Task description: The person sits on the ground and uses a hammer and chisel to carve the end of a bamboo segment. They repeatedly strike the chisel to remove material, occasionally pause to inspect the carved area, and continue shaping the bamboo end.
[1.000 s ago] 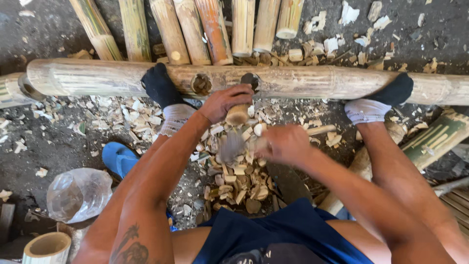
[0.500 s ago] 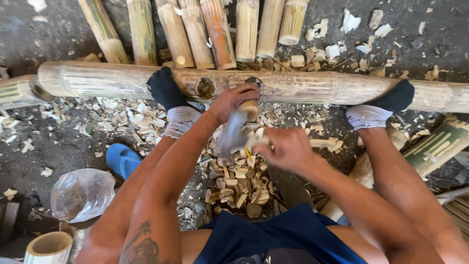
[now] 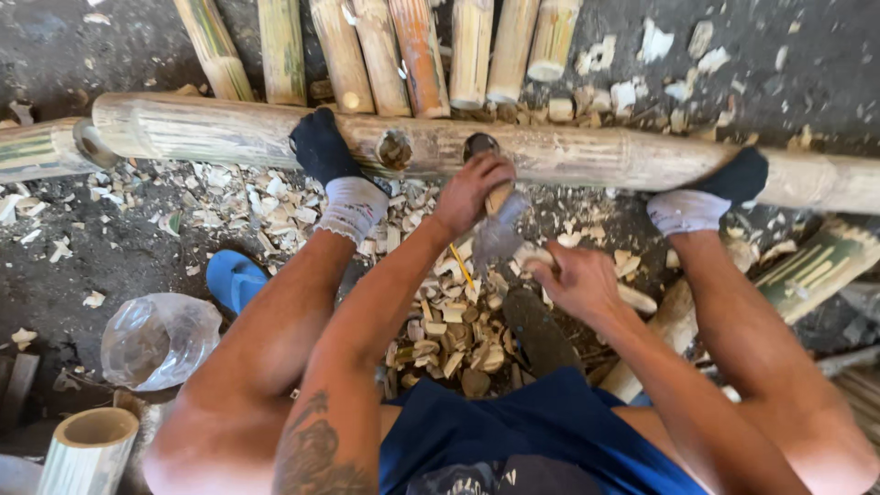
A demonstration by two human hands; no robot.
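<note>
Bamboo pole (image 3: 587,156): long, stiff, likely heavy, pinned under socked feet. Left hand (image 3: 472,188) closed round chisel handle (image 3: 498,197); right hand (image 3: 582,282) closed on blurred mallet (image 3: 500,236)

**Informal bamboo-working yard**

A rough workshop set on bare, dark ground (image 3: 110,266). Cut bamboo poles (image 3: 417,50) lie side by side beyond a long bamboo log (image 3: 587,151); pale wood chips (image 3: 449,335) litter the floor, beside a blue sandal (image 3: 234,278) and a crumpled plastic bottle (image 3: 156,339).
</note>
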